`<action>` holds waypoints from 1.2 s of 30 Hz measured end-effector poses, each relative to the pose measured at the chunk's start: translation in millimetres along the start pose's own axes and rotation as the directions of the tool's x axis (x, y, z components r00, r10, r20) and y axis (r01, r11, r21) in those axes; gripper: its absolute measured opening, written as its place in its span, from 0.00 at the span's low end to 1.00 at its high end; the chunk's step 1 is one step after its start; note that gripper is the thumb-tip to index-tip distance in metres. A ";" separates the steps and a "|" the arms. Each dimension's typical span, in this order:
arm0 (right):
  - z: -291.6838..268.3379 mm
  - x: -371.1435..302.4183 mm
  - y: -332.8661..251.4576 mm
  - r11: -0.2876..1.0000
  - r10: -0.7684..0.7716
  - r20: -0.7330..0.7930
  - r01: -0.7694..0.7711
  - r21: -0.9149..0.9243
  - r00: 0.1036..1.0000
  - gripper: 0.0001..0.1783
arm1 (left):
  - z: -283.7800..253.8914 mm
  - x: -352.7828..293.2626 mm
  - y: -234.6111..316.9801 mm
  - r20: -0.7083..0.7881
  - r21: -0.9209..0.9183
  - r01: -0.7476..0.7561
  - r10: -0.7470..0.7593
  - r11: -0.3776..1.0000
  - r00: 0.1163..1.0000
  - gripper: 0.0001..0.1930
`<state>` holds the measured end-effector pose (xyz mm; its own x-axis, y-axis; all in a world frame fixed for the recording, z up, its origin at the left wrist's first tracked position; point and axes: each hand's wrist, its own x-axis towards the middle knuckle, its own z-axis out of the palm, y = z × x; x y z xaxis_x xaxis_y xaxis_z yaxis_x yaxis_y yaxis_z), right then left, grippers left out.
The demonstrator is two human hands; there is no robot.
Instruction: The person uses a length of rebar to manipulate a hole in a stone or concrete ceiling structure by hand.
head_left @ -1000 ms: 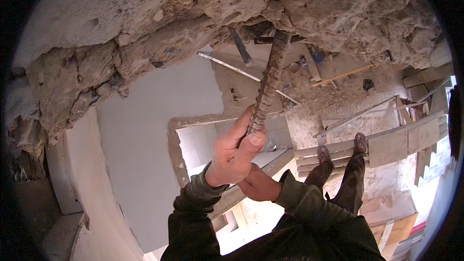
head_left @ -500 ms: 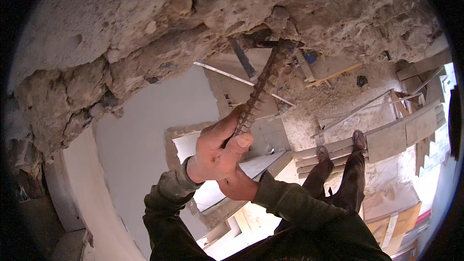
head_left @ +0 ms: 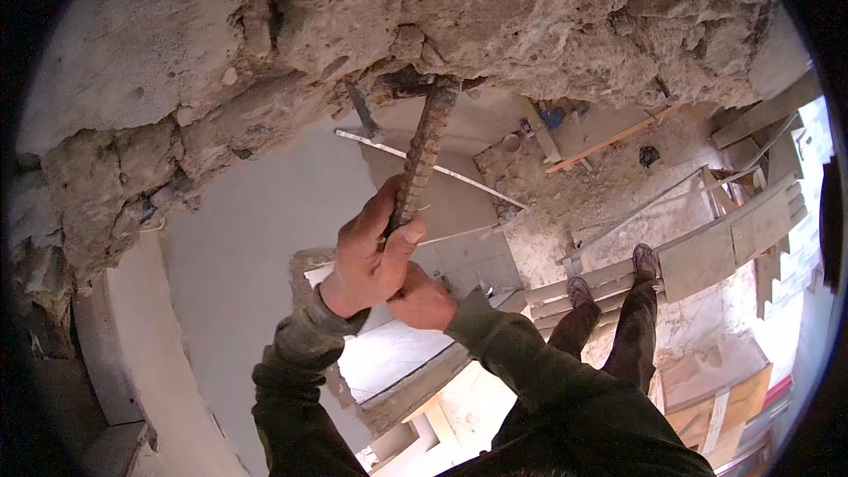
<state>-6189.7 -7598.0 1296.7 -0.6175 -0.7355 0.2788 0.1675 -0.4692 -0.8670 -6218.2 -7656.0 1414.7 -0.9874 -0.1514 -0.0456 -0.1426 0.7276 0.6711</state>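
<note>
Both my hands grip a long, rusty ribbed steel bar, which slants up and slightly right from them. My left hand is closed round its lower part, with the thumb along the near side. Just below, my right hand is closed too, partly hidden behind the left; the bar's lowest end is hidden in the hands. The bar's upper end reaches the broken underside of a rough masonry wall, beside a dark crosswise piece. I cannot tell whether that piece belongs to the bar.
My feet stand on a raised plank scaffold. Far below, rubble and loose boards lie on the floor. A smooth grey wall with a window-like opening is at left. A pale strip crosses behind the bar.
The bar and both hands appear further left and the bar stands more upright. The masonry edge has shifted left in view as well. Both hands keep their grip.
</note>
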 end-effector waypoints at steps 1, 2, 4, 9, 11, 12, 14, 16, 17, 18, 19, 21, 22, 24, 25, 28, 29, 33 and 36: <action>-11.1 -2.3 2.5 0.990 -0.102 0.030 0.104 -0.095 0.994 0.12 | 8.7 -1.2 -3.6 -0.084 0.017 -0.043 0.044 0.999 0.995 0.21; -16.9 -5.7 6.7 0.989 -0.101 0.033 0.104 -0.105 0.994 0.12 | 17.1 0.1 -7.2 -0.128 0.023 -0.071 0.074 0.997 0.989 0.21; -26.3 -10.8 14.5 0.984 0.171 -0.041 -0.169 0.047 0.984 0.15 | 32.3 -1.5 -13.9 -0.178 -0.096 -0.130 0.112 0.987 0.978 0.20; -65.7 -35.8 21.5 0.997 0.043 -0.095 -0.049 -0.065 0.995 0.19 | 67.4 5.6 -1.4 -0.129 0.344 -0.237 0.295 0.909 0.947 0.19; -77.9 -59.5 18.9 0.987 0.032 -0.136 -0.053 -0.151 0.990 0.21 | 87.1 1.6 -0.5 -0.142 0.087 -0.204 0.215 0.975 0.966 0.20; -87.7 -71.1 18.9 0.985 0.035 -0.122 -0.055 -0.166 0.992 0.21 | 98.0 0.1 -0.1 -0.110 -0.179 -0.156 0.138 0.971 0.984 0.22; -108.6 -85.6 17.4 0.971 0.195 -0.175 -0.215 -0.102 0.965 0.20 | 117.0 2.5 1.4 -0.160 -0.224 -0.142 0.107 0.964 0.981 0.23; -137.8 -92.6 0.9 0.947 0.217 -0.180 -0.252 -0.200 0.959 0.20 | 134.4 7.0 2.2 -0.195 -0.441 -0.175 0.097 0.880 0.976 0.22; -149.2 -94.3 -5.2 0.920 0.232 -0.196 -0.281 -0.274 0.953 0.20 | 138.8 9.8 4.3 -0.177 -0.461 -0.141 0.065 0.876 0.982 0.22; -157.3 -96.8 -2.7 0.912 0.233 -0.188 -0.282 -0.299 0.954 0.20 | 142.7 12.7 6.5 -0.196 -0.475 -0.155 0.068 0.866 0.978 0.22; -167.5 -103.6 1.6 0.897 0.206 -0.208 -0.269 -0.351 0.956 0.19 | 149.9 15.8 9.7 -0.190 -0.476 -0.162 0.079 0.864 0.979 0.22; -174.4 -100.3 -5.1 0.872 0.174 -0.214 -0.251 -0.420 0.961 0.18 | 151.8 20.2 14.6 -0.185 -0.461 -0.147 0.067 0.875 0.981 0.22; -175.2 -95.8 -14.2 0.857 0.179 -0.209 -0.257 -0.446 0.961 0.17 | 151.0 22.5 16.5 -0.209 -0.477 -0.162 0.068 0.864 0.976 0.22; -192.7 -85.1 -31.5 0.831 0.210 -0.232 -0.299 -0.470 0.950 0.17 | 158.7 37.0 23.3 -0.214 -0.523 -0.218 0.120 0.824 0.969 0.20; -197.2 -79.5 -35.3 0.825 0.216 -0.232 -0.305 -0.476 0.948 0.16 | 162.2 41.8 24.0 -0.236 -0.534 -0.244 0.134 0.810 0.963 0.20; -202.7 -67.7 -28.8 0.883 0.146 -0.185 -0.212 -0.419 0.972 0.16 | 165.2 50.4 21.9 -0.383 -0.565 -0.351 0.139 0.747 0.913 0.19; -200.7 -64.7 -28.7 0.888 0.151 -0.184 -0.215 -0.406 0.971 0.16 | 158.9 51.9 23.6 -0.400 -0.513 -0.337 0.127 0.789 0.908 0.19; -217.6 -65.9 -28.6 0.896 0.090 -0.143 -0.143 -0.421 0.986 0.16 | 170.1 63.7 27.2 -0.454 -0.523 -0.394 0.145 0.756 0.879 0.20; -218.3 -61.7 -30.2 0.868 0.101 -0.141 -0.156 -0.472 0.985 0.16 | 172.6 64.4 29.3 -0.442 -0.578 -0.372 0.105 0.727 0.891 0.18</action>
<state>-6324.4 -7431.8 1215.5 -0.6994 -0.7030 0.1292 -0.1207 -0.0620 -0.9908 -6297.7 -7529.0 1303.7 -0.8641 -0.3549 0.3569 0.3034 0.1985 0.9320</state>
